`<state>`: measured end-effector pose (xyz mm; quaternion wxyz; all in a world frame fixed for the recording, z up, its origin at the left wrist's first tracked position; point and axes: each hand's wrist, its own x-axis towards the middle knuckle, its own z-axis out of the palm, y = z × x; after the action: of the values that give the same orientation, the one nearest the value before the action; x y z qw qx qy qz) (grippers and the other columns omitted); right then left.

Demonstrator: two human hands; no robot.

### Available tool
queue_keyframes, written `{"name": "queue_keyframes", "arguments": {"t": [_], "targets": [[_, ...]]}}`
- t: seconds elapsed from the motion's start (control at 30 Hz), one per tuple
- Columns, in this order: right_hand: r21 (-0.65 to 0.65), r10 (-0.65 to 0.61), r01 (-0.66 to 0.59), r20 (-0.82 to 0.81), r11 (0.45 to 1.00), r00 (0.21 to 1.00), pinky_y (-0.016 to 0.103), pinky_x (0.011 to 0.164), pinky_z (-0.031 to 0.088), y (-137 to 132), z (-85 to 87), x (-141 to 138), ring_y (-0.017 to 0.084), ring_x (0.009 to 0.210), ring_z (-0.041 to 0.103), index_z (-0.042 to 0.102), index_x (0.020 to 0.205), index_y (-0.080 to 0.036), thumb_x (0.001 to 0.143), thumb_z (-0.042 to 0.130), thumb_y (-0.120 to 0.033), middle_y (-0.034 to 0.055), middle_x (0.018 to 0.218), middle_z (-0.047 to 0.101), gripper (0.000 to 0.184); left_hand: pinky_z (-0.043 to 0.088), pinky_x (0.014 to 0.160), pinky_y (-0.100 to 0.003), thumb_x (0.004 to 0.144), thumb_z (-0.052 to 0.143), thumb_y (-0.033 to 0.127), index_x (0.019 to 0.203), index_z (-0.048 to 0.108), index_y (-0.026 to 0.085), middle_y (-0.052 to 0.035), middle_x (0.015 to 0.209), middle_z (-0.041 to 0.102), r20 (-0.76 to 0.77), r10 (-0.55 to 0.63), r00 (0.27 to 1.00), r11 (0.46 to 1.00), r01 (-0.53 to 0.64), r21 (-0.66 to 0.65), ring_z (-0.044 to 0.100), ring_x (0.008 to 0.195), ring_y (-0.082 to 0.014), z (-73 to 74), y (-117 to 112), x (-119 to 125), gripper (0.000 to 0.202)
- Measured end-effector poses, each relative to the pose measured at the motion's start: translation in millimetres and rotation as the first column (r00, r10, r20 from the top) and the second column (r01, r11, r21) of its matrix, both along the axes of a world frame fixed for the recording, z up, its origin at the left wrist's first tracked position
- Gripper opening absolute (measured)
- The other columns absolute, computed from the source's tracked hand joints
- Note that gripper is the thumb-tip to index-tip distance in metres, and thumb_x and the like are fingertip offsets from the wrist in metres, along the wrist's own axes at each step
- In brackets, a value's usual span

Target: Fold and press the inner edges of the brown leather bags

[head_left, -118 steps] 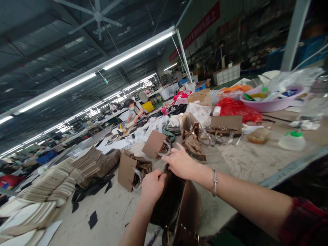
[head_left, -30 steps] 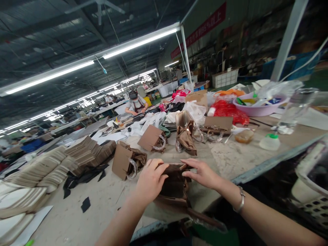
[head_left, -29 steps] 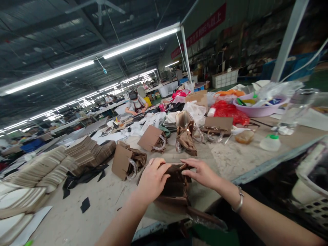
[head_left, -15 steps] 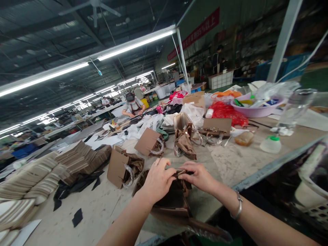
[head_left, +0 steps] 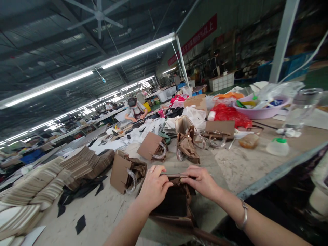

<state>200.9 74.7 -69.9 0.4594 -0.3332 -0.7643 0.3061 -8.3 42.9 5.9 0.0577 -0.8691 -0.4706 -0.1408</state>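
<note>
A brown handbag [head_left: 176, 218] lies at the table's near edge with its mouth open and its dark inside showing. Its far rim is pinched in my left hand [head_left: 154, 186], thumb on the near side and fingers over the edge. Farther right along the same rim, my right hand [head_left: 201, 181] grips it between thumb and fingers. Left of my hands stands a brown bag with a wrapped handle [head_left: 120, 172]. Beyond them are a tilted brown bag [head_left: 151, 146] and an open, slumped brown bag [head_left: 188, 145].
Stacked brown panels [head_left: 88, 162] and pale curved pieces [head_left: 38, 184] fill the left side. A lilac basin [head_left: 261, 108], a clear jar [head_left: 298, 109] and a green-capped bottle [head_left: 278, 147] stand at the right. A co-worker [head_left: 135, 111] sits across the table.
My hands have moved apart along the rim, which now shows as a straighter edge between them. The bag's mouth looks wider, and the view has shifted slightly.
</note>
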Motion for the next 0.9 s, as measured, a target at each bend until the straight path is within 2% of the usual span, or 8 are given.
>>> {"name": "queue_keyframes", "arguments": {"t": [0.17,0.37,0.5,0.63,0.7,0.8,0.83,0.9], "targets": [[0.021,-0.026,0.026,0.016,0.999,1.000,0.026,0.065,0.045,0,-2.5,0,0.015,0.070,0.057,0.072,0.089,-0.022,0.087,0.056,-0.038,0.0023,0.072,0.062,0.022,0.041,0.092,-0.040,0.086,0.053,0.024,0.075,0.063,0.019,-0.0051,0.104,0.061,0.031,0.005,1.000,1.000,-0.005,-0.015,0.053,0.099,-0.0205,-5.7,3,-14,0.015],[0.044,-0.031,0.028,0.066,0.999,0.997,0.026,0.064,0.044,-3,0.8,0,0.015,0.069,0.056,0.071,0.085,-0.021,0.089,0.052,-0.036,0.0026,0.070,0.060,0.024,0.045,0.078,-0.029,0.089,0.048,0.024,0.081,0.058,0.018,-0.0043,0.088,0.062,0.071,0.108,0.992,0.992,-0.103,-0.072,0.057,0.083,-0.0167,-14.3,7,-12,0.014],[0.051,-0.050,0.045,0.108,0.998,0.993,0.027,0.064,0.043,-4,3.5,-2,0.015,0.069,0.055,0.070,0.082,-0.020,0.090,0.050,-0.036,0.0029,0.070,0.059,0.026,0.043,0.072,-0.027,0.089,0.047,0.024,0.075,0.056,0.018,-0.0032,0.081,0.059,0.046,0.163,0.986,0.984,-0.159,-0.079,0.055,0.077,-0.0158,-12.6,8,-8,0.017],[0.063,-0.040,0.031,0.154,0.998,0.987,0.027,0.066,0.043,-6,4.9,2,0.015,0.071,0.055,0.070,0.089,-0.021,0.092,0.046,-0.039,0.0035,0.073,0.060,0.030,0.041,0.070,-0.026,0.088,0.049,0.025,0.073,0.056,0.017,-0.0032,0.080,0.059,0.035,0.216,0.976,0.974,-0.213,-0.080,0.055,0.075,-0.0156,-11.5,8,-5,0.018],[0.073,-0.034,0.021,0.191,0.997,0.981,0.027,0.067,0.045,-7,6.3,4,0.016,0.074,0.056,0.068,0.102,-0.022,0.089,0.050,-0.044,0.0039,0.077,0.062,0.031,0.040,0.069,-0.026,0.088,0.050,0.025,0.072,0.055,0.017,-0.0031,0.079,0.059,0.029,0.230,0.973,0.970,-0.227,-0.081,0.054,0.074,-0.0157,-11.6,7,-4,0.018],[0.098,-0.057,0.033,0.256,0.995,0.965,0.026,0.068,0.046,-5,10.5,2,0.017,0.079,0.057,0.063,0.115,-0.023,0.079,0.061,-0.052,0.0048,0.090,0.062,0.046,0.040,0.069,-0.027,0.088,0.049,0.025,0.071,0.055,0.017,-0.0031,0.079,0.058,0.030,0.229,0.973,0.971,-0.226,-0.083,0.054,0.075,-0.0159,-11.5,6,-4,0.019],[0.112,-0.069,0.040,0.267,0.993,0.961,0.026,0.068,0.046,-4,12.2,0,0.017,0.080,0.057,0.064,0.115,-0.023,0.077,0.063,-0.053,0.0049,0.092,0.061,0.048,0.040,0.069,-0.027,0.088,0.049,0.025,0.071,0.056,0.017,-0.0031,0.079,0.058,0.032,0.229,0.973,0.970,-0.226,-0.084,0.054,0.075,-0.0159,-11.3,6,-4,0.019],[0.136,-0.064,0.027,0.277,0.990,0.959,0.025,0.067,0.045,-1,15.8,-4,0.015,0.078,0.057,0.068,0.106,-0.023,0.079,0.061,-0.051,0.0042,0.089,0.061,0.039,0.041,0.070,-0.027,0.088,0.049,0.025,0.072,0.056,0.017,-0.0030,0.078,0.058,0.033,0.230,0.973,0.970,-0.226,-0.088,0.054,0.075,-0.0159,-11.0,6,-5,0.019]]}}
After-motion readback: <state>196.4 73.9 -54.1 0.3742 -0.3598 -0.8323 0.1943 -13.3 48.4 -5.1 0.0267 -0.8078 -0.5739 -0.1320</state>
